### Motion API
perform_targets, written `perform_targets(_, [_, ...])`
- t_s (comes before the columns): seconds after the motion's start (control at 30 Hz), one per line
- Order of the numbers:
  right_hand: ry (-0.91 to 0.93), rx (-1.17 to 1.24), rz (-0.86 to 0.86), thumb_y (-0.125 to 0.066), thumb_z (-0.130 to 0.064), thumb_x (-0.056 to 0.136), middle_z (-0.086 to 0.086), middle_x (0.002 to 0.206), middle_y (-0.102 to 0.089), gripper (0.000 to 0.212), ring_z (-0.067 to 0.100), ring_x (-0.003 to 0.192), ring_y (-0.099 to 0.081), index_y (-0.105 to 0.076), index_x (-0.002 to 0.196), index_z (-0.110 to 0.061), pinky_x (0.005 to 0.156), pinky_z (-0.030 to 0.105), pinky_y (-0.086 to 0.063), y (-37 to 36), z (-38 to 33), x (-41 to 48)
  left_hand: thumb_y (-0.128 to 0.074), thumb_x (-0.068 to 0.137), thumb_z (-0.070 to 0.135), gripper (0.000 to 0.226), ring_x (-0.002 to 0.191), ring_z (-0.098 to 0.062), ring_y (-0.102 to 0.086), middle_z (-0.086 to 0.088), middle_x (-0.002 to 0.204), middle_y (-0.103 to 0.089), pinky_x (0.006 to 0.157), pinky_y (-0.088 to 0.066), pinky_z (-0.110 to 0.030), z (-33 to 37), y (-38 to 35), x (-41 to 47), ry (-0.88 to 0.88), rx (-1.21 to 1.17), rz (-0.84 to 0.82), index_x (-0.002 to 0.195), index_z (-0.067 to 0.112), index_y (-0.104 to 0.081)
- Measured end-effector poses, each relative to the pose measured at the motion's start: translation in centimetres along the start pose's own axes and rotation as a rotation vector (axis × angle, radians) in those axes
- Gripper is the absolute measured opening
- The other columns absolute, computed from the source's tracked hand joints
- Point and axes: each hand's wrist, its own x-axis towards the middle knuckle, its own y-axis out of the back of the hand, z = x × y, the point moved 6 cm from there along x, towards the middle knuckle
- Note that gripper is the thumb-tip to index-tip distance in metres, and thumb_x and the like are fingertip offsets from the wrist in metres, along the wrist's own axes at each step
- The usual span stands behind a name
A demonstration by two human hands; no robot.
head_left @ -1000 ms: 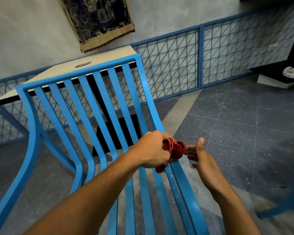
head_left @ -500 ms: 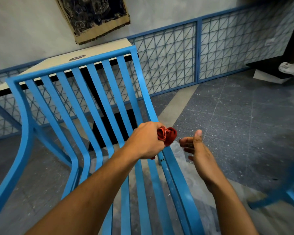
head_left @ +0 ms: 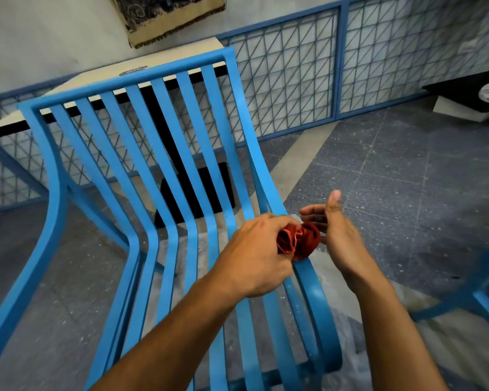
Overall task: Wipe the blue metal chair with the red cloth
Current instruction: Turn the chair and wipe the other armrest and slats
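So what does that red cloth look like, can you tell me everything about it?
The red cloth is small, soft and scrunched into a crumpled ball with folds showing. The left hand grips it, closed around one side, and presses it on the right-hand edge bar of the blue metal chair, near where seat meets back. The open right hand is just beside it.

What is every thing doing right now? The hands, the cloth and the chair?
left hand: closed around the cloth, pressing it on the chair's right rail.
right hand: open, holding nothing, beside the cloth.
red cloth: bunched up.
blue metal chair: upright, nothing on the seat.
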Motion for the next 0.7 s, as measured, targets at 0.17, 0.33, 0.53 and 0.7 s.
perform_targets(0.17, [0.000,-0.029,0.013,-0.013,-0.079,0.084,-0.003,0.106,-0.073,0.083,0.018,0.109,-0.063,-0.072,0.098,-0.023,0.103,0.043,-0.046,0.6,-0.1,-1.1,-0.070,0.084,0.020,0.045,0.109,-0.011,-0.056,0.013,0.116,-0.060,0.097,-0.049,-0.034,0.2,-0.5,-2.3,-0.011,-0.077,-0.001,0.123,0.040,-0.060])
perform_targets(0.33, [-0.017,-0.041,0.021,-0.012,-0.081,0.082,-0.001,0.106,-0.074,0.085,0.015,0.107,-0.064,-0.073,0.098,-0.023,0.106,0.048,-0.045,0.9,0.1,-2.0,-0.075,0.081,0.018,0.047,0.103,-0.008,-0.057,0.019,0.110,-0.058,0.093,-0.052,-0.033,0.1,-1.0,-4.3,-0.015,-0.166,-0.033,0.120,0.041,-0.062])
perform_targets(0.53, [-0.064,-0.085,-0.007,-0.009,-0.082,0.078,-0.002,0.106,-0.074,0.089,0.016,0.108,-0.064,-0.073,0.100,-0.024,0.103,0.044,-0.045,0.3,0.6,-2.5,-0.072,0.086,0.003,0.044,0.102,-0.002,-0.064,0.015,0.112,-0.067,0.084,-0.052,-0.012,-1.4,-1.5,-6.1,0.011,-0.407,-0.125,0.116,0.035,-0.069])
perform_targets(0.7, [-0.140,-0.089,-0.037,-0.014,-0.087,0.074,0.001,0.103,-0.076,0.090,0.022,0.106,-0.067,-0.074,0.096,-0.023,0.104,0.050,-0.046,0.3,1.8,-2.4,-0.066,0.091,-0.005,0.043,0.109,-0.007,-0.066,0.009,0.112,-0.073,0.098,-0.052,-0.029,-5.3,-2.4,-7.1,0.093,-0.696,-0.123,0.116,0.029,-0.070])
